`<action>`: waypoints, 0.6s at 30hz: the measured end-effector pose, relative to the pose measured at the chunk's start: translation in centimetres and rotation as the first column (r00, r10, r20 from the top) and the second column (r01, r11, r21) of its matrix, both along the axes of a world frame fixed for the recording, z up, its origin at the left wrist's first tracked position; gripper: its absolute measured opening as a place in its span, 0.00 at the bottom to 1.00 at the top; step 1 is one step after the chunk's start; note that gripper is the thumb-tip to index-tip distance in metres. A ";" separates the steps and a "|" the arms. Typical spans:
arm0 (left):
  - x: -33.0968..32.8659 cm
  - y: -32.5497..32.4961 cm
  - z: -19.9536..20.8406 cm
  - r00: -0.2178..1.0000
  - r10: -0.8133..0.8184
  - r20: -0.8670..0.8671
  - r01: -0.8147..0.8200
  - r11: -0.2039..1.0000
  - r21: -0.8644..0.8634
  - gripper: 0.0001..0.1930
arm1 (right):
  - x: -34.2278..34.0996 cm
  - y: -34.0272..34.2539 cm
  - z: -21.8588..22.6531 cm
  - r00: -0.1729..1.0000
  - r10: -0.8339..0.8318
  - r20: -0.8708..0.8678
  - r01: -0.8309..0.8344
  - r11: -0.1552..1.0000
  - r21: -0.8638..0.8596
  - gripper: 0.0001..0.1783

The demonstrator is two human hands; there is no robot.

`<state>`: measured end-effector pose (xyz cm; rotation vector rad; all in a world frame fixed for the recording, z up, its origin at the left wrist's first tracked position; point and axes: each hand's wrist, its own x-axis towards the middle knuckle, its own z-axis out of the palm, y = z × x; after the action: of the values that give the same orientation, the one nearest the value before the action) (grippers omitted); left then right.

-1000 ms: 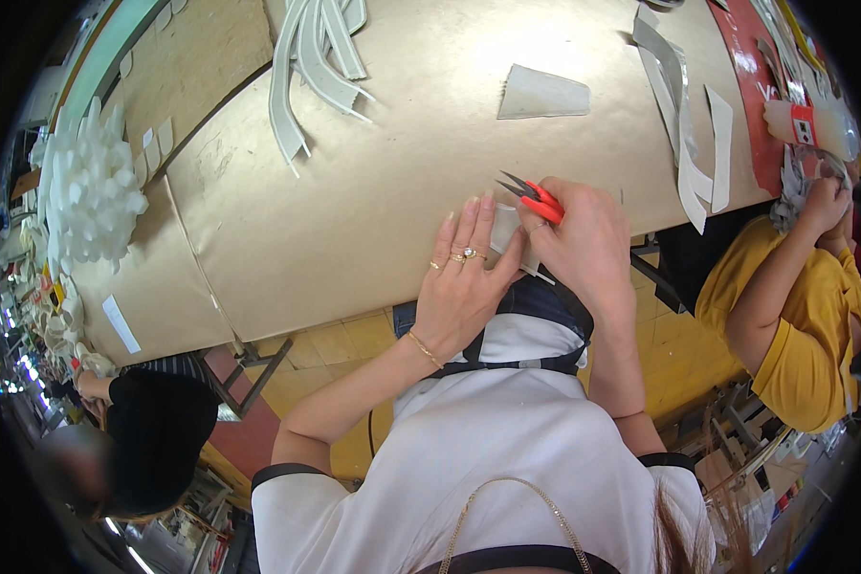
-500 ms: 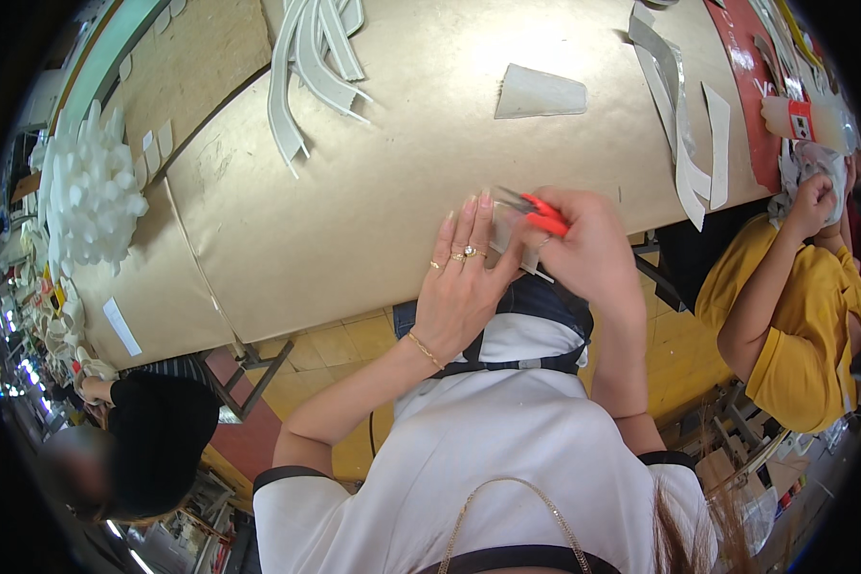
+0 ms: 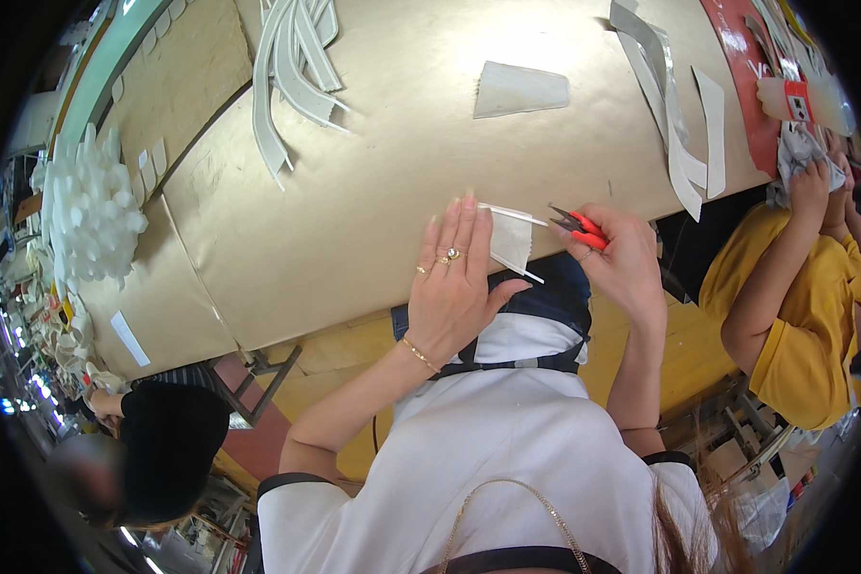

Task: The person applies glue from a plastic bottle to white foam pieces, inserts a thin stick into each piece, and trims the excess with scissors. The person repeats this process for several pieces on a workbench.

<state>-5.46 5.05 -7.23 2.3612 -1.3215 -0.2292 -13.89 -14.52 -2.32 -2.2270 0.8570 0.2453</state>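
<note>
My left hand lies flat on a small off-white piece at the table's near edge, fingers stretched out and pressing it down. The piece has white strips along two of its edges, their ends sticking out to the right; part of it is hidden under the hand. Just right of it, my right hand is closed round red-handled thread snips. Their dark blades point left, parted, close to the end of the upper strip and seemingly apart from it.
Beyond my hands lies another off-white piece. Curved grey-white strips are at the back left, more strips to the right. White pieces are heaped at far left. A person in yellow works at right, another in black at left.
My right hand with the snips has drawn back to the right, away from my left hand, uncovering the piece's right side. My left hand still lies flat on the piece.
</note>
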 end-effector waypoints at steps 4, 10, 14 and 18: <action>-0.2 -0.3 0.0 1.000 0.020 0.022 -0.021 0.999 0.033 0.43 | 0.0 0.0 -0.2 1.000 0.016 0.012 -0.016 1.000 -0.023 0.08; -0.5 -0.6 0.1 0.994 0.030 0.101 -0.039 0.995 0.091 0.40 | 0.0 0.1 -0.4 0.999 0.023 0.031 -0.021 0.998 -0.060 0.08; -0.5 -0.7 0.3 0.992 0.029 0.126 -0.045 0.991 0.125 0.36 | 0.0 0.2 -0.6 0.999 0.019 0.047 -0.016 0.997 -0.069 0.09; -1.1 -1.3 0.2 0.983 0.021 0.183 -0.048 0.989 0.142 0.33 | 0.0 0.3 -0.8 0.998 0.017 0.057 -0.012 0.995 -0.095 0.09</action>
<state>-6.54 3.75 -6.98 2.5781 -1.3869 -0.1054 -13.88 -14.22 -3.10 -2.3170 0.8367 0.1492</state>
